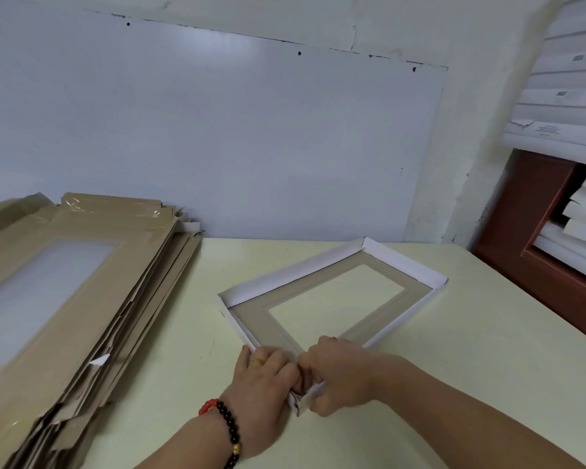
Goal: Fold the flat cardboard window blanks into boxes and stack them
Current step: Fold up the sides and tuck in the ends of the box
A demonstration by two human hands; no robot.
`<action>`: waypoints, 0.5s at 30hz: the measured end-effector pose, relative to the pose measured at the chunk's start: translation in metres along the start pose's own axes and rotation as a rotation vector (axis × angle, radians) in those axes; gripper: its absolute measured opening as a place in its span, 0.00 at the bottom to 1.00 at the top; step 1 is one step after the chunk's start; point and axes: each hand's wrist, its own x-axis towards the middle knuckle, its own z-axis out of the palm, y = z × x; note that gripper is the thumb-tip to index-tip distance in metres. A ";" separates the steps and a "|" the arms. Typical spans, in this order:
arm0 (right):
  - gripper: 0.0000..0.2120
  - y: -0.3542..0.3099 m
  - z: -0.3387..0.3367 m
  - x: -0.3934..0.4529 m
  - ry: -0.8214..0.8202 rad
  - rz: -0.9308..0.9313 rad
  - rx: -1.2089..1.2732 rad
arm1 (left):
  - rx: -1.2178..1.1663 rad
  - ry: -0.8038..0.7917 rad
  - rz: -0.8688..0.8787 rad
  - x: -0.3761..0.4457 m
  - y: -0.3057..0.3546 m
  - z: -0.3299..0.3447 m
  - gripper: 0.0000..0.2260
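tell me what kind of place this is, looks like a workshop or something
Probably a small packing or box-assembly workroom. A tall stack of flat cardboard window blanks lies on the pale table, white boxes are piled on the right, and both hands fold one box's corner.

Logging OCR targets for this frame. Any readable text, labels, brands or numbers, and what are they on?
Nothing legible.
White stacked boxes, upper right: small dark printed labels, too blurred to read.
Paper slip on the same stack: lines of print, too small to read.
Window box under the left hand and right hand: no print.
Pile of flat blanks: no print visible.
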 end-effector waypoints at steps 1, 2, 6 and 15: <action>0.08 -0.001 0.000 0.000 -0.005 -0.001 0.006 | 0.021 -0.005 0.001 0.000 0.000 0.000 0.11; 0.07 -0.001 0.000 -0.001 -0.006 0.001 0.013 | 0.027 -0.016 0.001 0.000 0.000 -0.002 0.11; 0.06 -0.003 -0.001 -0.004 -0.005 0.027 0.054 | 0.030 -0.009 -0.015 -0.003 0.001 0.000 0.06; 0.05 0.000 0.007 -0.012 0.051 0.037 0.148 | -0.077 0.028 -0.060 -0.007 0.001 0.000 0.08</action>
